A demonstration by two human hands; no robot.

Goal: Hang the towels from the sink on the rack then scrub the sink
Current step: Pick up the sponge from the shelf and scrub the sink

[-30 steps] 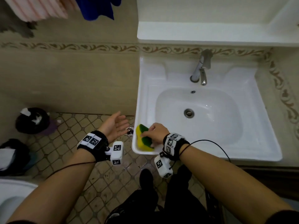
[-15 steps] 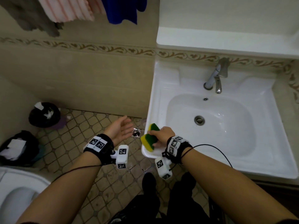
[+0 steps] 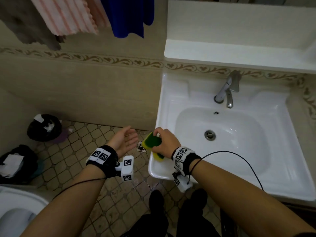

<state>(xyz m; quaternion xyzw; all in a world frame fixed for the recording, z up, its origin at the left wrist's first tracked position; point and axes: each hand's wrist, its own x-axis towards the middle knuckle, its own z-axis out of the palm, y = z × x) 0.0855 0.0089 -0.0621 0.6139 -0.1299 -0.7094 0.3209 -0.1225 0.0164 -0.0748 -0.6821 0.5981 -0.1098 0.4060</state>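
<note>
A white sink fills the right side, its basin holding no towels. My right hand grips a yellow and green sponge at the sink's front left corner, partly over the rim. My left hand hovers open, palm up, over the floor just left of the sponge. On the wall at top left hang a pink striped towel, a blue towel and a grey towel.
A chrome faucet stands at the sink's back, with a white shelf above it. On the tiled floor are a black bin, a black bag and a floor drain. A toilet edge shows at bottom left.
My right hand has lifted the sponge a little and turned its green side up at the sink corner. The view has shifted left and up, bringing the hung towels into sight.
</note>
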